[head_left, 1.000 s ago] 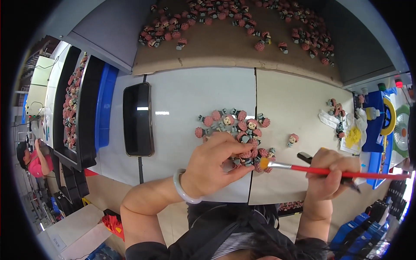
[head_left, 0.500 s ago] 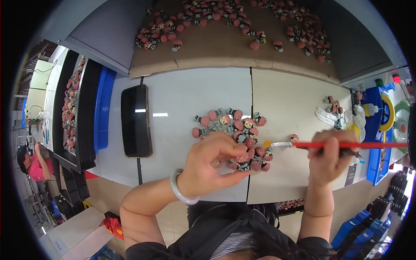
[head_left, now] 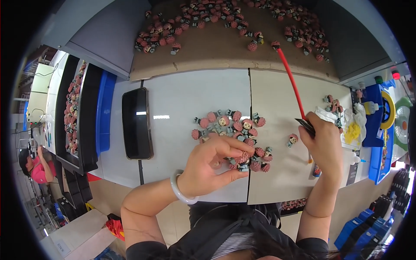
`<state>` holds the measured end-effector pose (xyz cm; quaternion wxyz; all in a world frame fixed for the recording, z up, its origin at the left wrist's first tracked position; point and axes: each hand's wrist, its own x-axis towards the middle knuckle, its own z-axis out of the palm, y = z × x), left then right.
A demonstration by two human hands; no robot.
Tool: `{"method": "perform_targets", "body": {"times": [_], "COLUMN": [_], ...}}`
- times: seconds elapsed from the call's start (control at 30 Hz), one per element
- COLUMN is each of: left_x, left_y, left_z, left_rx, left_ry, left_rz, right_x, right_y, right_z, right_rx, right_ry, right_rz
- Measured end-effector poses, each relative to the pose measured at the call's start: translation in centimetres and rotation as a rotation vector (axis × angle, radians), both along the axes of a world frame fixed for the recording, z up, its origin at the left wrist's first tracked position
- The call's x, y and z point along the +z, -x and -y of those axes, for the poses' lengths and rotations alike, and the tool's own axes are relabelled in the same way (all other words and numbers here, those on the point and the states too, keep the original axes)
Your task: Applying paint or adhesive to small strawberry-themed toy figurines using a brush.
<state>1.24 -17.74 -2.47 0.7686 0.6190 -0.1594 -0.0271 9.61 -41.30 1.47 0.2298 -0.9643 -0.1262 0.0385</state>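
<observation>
My left hand [head_left: 208,162], a pale bangle on its wrist, pinches a small figurine [head_left: 242,159] with bumpy pink hair between thumb and fingers. Similar figurines [head_left: 236,125] lie bunched on the white table just beyond and beside it. My right hand [head_left: 326,141] is closed round a paintbrush [head_left: 291,78] whose long red handle points away from me. Below the fist, part of the brush's metal collar and its yellowish tip show. A dark pointed tool [head_left: 307,126], kind unclear, also sticks out of this hand. One lone figurine [head_left: 293,139] lies to the left of it.
A phone [head_left: 137,123] lies at the left, near a blue bin [head_left: 105,110] and a black tray [head_left: 89,117] of figurines. Many figurines [head_left: 167,32] cover the brown shelf [head_left: 195,58] at the back. Clear plastic with yellow stuff [head_left: 353,130] and blue trays [head_left: 378,164] stand right.
My right hand has turned, swinging the red handle from pointing right to pointing away, and the brush tip from left to downward. The left hand still holds its figurine.
</observation>
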Motion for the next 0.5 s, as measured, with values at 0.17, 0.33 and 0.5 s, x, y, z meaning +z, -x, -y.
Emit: {"method": "perform_targets", "body": {"times": [0.17,0.33,0.5], "left_x": [0.1,-0.4,0.1], "left_y": [0.6,0.8,0.6], "left_z": [-0.4,0.0,0.3], "left_rx": [0.071,0.06,-0.06], "left_ry": [-0.083,-0.254,0.188], "left_rz": [0.005,-0.079,-0.487], "right_x": [-0.3,0.2,-1.0], "right_y": [1.0,4.2,4.3], "right_z": [-2.3,-4.7,-4.2], "right_rx": [0.035,0.465,0.425], "right_ry": [-0.263,-0.641,-0.761], "right_rz": [0.141,-0.281,-0.45]}}
